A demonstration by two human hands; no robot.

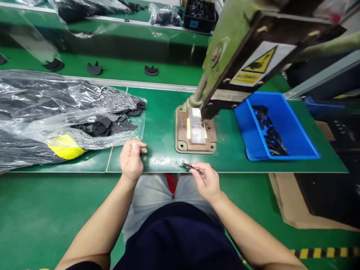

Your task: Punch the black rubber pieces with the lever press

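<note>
Between the thumb and fingers of my right hand (206, 179) is a small, thin black plastic part (188, 166), held over the bench's front edge. My left hand (132, 159) hovers near the same edge, fingers curled, close to the open mouth of a clear plastic bag (56, 112); whether anything is in those fingers is hidden. Dark, curved flat pieces (104, 125) spill from the bag's mouth. Ahead of my hands stands a green hand press (225, 56), with a metal fixture block (198, 129) on its base plate (182, 145).
Right of the press sits a blue bin (298, 131) with several black parts (271, 135) inside. A yellow patch (66, 147) shows on the bag. Beyond the bench, curved black pieces (151, 70) lie on a green conveyor-like strip (120, 67). A black crate (200, 15) stands at the back.
</note>
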